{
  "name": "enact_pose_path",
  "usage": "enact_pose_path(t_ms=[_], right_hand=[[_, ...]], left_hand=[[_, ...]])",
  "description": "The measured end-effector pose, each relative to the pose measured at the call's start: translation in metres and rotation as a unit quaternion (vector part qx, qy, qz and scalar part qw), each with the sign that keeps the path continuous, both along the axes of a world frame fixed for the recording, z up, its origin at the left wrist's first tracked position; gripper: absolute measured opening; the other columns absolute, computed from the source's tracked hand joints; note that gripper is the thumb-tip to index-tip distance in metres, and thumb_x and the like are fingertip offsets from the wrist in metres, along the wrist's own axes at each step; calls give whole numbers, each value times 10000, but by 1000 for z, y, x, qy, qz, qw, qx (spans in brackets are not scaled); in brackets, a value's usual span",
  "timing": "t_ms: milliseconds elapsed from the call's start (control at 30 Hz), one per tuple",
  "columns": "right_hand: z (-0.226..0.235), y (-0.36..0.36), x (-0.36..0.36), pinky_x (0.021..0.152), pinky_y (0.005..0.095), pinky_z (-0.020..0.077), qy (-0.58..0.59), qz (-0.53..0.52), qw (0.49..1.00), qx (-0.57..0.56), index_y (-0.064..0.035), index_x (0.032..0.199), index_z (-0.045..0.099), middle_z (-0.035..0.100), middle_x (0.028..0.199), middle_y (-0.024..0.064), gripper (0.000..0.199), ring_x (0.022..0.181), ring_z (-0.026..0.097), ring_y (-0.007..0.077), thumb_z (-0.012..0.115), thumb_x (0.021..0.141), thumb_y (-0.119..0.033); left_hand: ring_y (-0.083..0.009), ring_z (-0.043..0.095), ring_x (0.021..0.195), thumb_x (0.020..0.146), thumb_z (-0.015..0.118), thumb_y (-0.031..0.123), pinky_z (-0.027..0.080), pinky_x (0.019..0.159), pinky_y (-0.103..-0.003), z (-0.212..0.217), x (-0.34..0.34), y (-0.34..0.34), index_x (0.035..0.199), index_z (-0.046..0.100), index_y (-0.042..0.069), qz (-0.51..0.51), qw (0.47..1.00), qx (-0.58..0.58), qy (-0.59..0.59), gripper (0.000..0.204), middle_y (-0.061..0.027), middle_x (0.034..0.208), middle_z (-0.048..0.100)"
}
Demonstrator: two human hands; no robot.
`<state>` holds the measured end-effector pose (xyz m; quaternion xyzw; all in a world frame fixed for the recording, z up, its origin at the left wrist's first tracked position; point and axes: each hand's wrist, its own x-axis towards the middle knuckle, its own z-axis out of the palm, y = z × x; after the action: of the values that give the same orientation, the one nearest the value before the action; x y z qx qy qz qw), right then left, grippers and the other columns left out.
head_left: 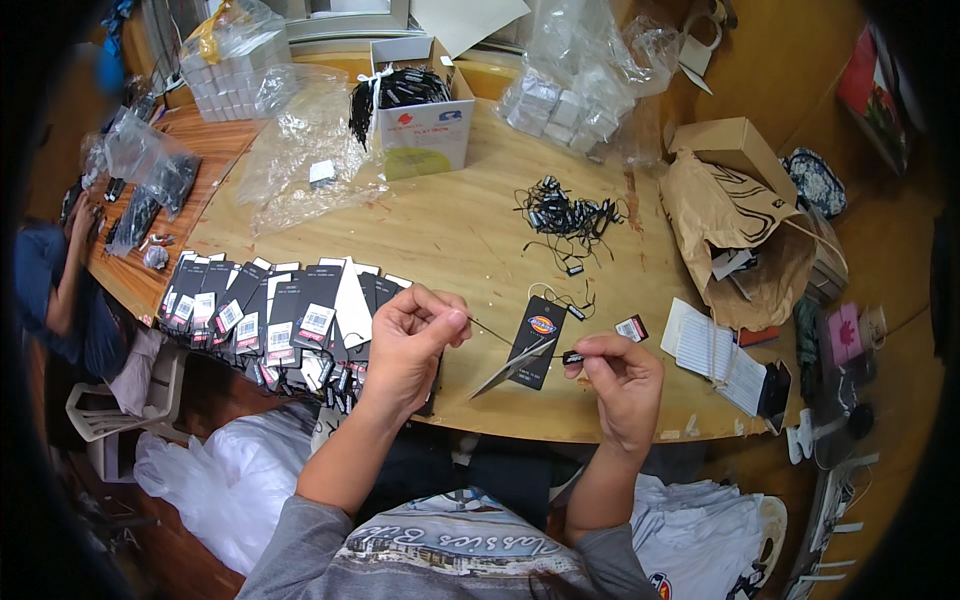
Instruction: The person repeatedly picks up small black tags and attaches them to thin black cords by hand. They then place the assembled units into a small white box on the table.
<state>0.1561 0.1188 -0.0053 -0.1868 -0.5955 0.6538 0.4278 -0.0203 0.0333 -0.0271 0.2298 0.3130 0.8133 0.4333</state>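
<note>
Between both hands a thin black string is drawn out above the table. My left hand point(415, 335) is closed, pinching one end of it between thumb and fingers. My right hand point(618, 380) grips the small black plastic seal point(573, 357) at the other end. From the string hangs a pale-faced hang tag point(505, 372), seen tilted, nearly edge-on. Behind it a black hang tag point(540, 335) with an oval orange-and-blue emblem lies on the table. Beside my left hand spreads a pile of black hang tags point(290, 310) with white barcode stickers and black strings.
A tangle of black strings point(565, 215) lies mid-table. Behind stands an open box point(425, 140) full of strings. Plastic bags point(570, 100) hold white bundles. A brown paper bag point(745, 235) and paper sheets point(715, 360) are at right. A co-worker point(65, 270) sits at left.
</note>
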Motion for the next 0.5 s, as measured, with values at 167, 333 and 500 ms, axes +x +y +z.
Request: enact_pose_path(t_ms=[167,333,500], right_hand=[[7,-1,-3,558,267,467,31,34,999,-4,40,840,550,556,756,111,160,603,549,167,600,693,5],[18,6,-4,572,275,492,92,52,994,-2,56,834,553,570,697,114,203,627,578,171,637,694,-64],[17,6,-5,539,271,484,90,50,995,-18,49,825,539,565,661,111,204,602,575,173,613,728,-113]], left_hand=[[-138,561,691,740,559,-2,461,633,-228,-7,7,3,715,495,35,-68,996,-13,-62,78,-143,835,577],[-127,565,649,770,541,34,468,593,-211,-20,11,7,748,496,37,-179,960,4,-213,51,-113,772,581],[-120,546,609,767,551,67,467,577,-190,-22,9,6,811,515,29,-190,949,42,-247,69,-87,733,573]])
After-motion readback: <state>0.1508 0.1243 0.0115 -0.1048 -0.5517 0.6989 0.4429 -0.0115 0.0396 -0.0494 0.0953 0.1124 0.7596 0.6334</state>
